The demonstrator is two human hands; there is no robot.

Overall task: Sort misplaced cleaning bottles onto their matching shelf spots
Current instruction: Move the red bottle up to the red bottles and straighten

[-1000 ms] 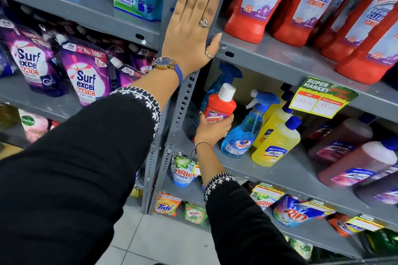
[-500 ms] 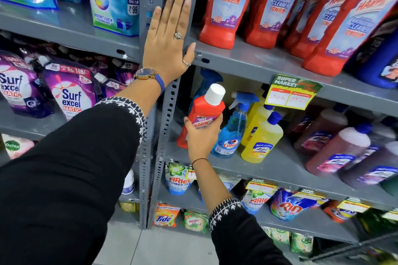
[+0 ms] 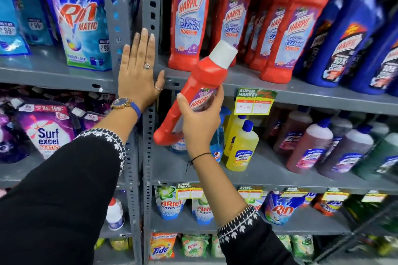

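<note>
My right hand (image 3: 200,122) grips a red Harpic bottle (image 3: 193,97) with a white cap around its middle. The bottle is tilted, cap up and to the right, held in the air in front of the shelf edge. Its cap reaches the level of the upper shelf (image 3: 247,84), where a row of matching red Harpic bathroom cleaner bottles (image 3: 189,19) stands. My left hand (image 3: 139,73) lies flat and open against the grey upright post (image 3: 150,6), holding nothing.
Blue Harpic bottles (image 3: 344,36) stand right of the red row. Below are a blue spray bottle (image 3: 216,140), yellow Lizol bottles (image 3: 242,146) and brown bottles (image 3: 310,148). Detergent pouches (image 3: 81,26) fill the left bay. A price tag (image 3: 255,102) hangs on the shelf edge.
My right hand has lifted the red Harpic bottle off the lower shelf, up and to the right toward the upper shelf, tilting it. My left hand stays on the post.
</note>
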